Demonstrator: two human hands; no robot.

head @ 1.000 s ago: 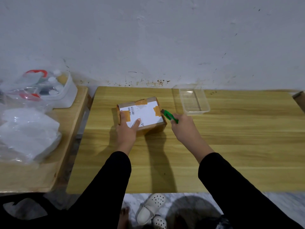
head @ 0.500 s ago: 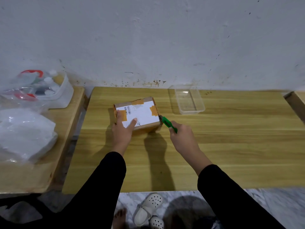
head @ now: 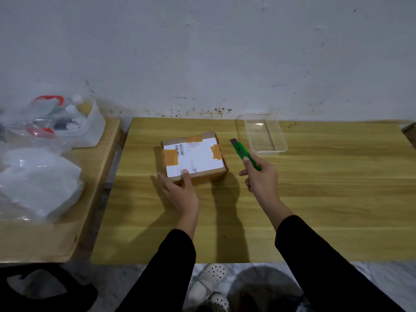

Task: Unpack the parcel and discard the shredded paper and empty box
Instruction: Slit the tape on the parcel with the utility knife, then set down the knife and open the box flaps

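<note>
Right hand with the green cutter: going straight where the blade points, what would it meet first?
Probably nothing before the wall: the cutter in the right hand points through the gap between the box and the clear container. It passes near the box's far right corner, so depth leaves some doubt.

Setting: a plain, home-like room used as a makeshift work spot. Evidence: bare wall [head: 202, 52], scuffed and spotted near its base; wood table [head: 315, 199] with a side table [head: 45, 239] just beside it. Marble-pattern floor [head: 382, 278] under my clogs [head: 209, 282]; the side table holds plastic bags [head: 38, 181] and a tub [head: 94, 127] of bottles.
</note>
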